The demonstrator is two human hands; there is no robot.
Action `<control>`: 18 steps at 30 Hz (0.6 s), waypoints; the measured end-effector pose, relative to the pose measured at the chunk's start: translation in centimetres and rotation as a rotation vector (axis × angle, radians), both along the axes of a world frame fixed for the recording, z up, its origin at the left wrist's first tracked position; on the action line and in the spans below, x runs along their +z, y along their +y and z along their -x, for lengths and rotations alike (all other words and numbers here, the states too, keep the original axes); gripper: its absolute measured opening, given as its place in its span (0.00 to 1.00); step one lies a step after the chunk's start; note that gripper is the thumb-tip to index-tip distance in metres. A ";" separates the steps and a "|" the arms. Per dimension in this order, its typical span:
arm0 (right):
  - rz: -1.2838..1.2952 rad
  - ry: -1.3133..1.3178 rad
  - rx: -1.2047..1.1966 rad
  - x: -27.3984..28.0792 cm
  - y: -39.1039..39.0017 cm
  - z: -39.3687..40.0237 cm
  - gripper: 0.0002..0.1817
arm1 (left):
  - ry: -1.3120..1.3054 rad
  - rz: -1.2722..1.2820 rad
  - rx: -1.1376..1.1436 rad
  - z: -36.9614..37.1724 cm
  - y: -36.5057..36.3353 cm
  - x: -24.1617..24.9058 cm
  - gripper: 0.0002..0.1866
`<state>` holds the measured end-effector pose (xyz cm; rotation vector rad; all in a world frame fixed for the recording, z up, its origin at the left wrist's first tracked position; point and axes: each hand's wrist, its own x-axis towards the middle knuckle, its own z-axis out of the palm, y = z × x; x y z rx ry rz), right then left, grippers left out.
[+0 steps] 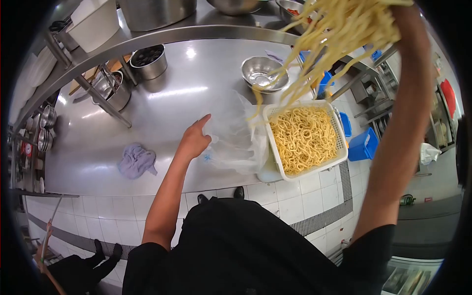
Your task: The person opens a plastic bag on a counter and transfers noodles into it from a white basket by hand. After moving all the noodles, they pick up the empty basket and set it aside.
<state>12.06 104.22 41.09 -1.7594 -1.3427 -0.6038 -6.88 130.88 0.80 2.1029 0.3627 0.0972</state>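
Note:
Thick yellow noodles (344, 34) hang in long strands at the upper right, below my raised right hand (407, 19), whose fingers are mostly out of sight at the frame edge. More noodles (305, 140) fill a white perforated basket (342, 143) on the right end of the steel table. My left hand (195, 139) is over the table with its index finger stretched out, beside a clear plastic bag (236, 142) that lies left of the basket. The thumb stands apart, and nothing shows in this hand.
A steel bowl (264, 73) stands behind the basket. Pots (149, 63) are at the back left, and a purple cloth (136, 161) lies on the steel table (93, 147). A shelf (206, 35) crosses above. Another person (73, 273) stands at the lower left.

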 end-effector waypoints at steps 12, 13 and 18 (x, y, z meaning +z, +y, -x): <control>0.557 0.580 -0.144 -43.3 9.1 6.4 0.29 | -0.103 0.089 0.072 1.1 1.2 -1.8 0.40; 0.668 0.637 -0.058 -42.0 7.7 6.9 0.31 | -0.097 0.081 0.085 1.4 1.2 -1.8 0.40; 0.910 0.569 -0.396 -35.5 -5.4 1.1 0.42 | -0.115 0.078 0.087 3.2 1.5 -2.3 0.40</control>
